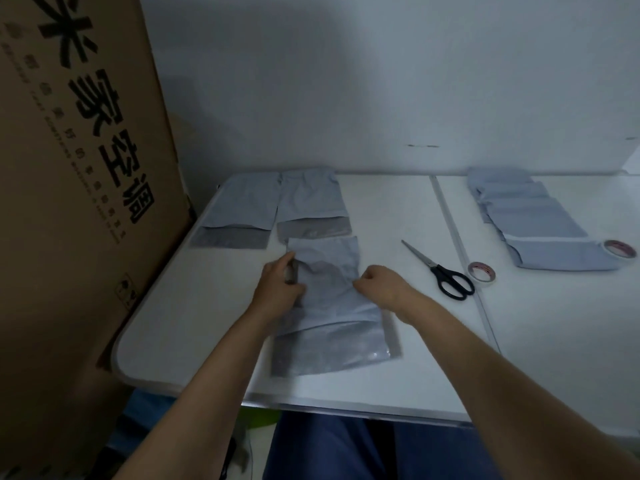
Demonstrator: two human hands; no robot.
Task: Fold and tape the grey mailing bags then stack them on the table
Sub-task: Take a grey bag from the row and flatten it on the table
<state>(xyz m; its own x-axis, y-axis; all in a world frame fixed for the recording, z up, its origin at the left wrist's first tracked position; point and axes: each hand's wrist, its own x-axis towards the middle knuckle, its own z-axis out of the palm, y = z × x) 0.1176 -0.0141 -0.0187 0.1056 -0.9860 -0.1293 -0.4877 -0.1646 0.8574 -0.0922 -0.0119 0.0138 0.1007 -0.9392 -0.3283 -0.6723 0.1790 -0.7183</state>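
Bag: grey mailing bag (332, 306) lay on the table (398, 348), centre.
Left hand (277, 289): pinched the bag's 9 o'clock edge.
Right hand (381, 284): pinched its 3 o'clock edge.

Setting: makeshift packing spot in a plain room, prob. home/storeroom. White folding table (398, 209) vs bare white wall (381, 81); tall printed appliance carton (79, 150) at left; scissors (440, 271), tape roll (482, 271), mailer bags (533, 223) at right.

We see both hands, left (277, 285) and right (379, 284), pinching the side edges of a grey bag (329, 299) on the white table (398, 341).
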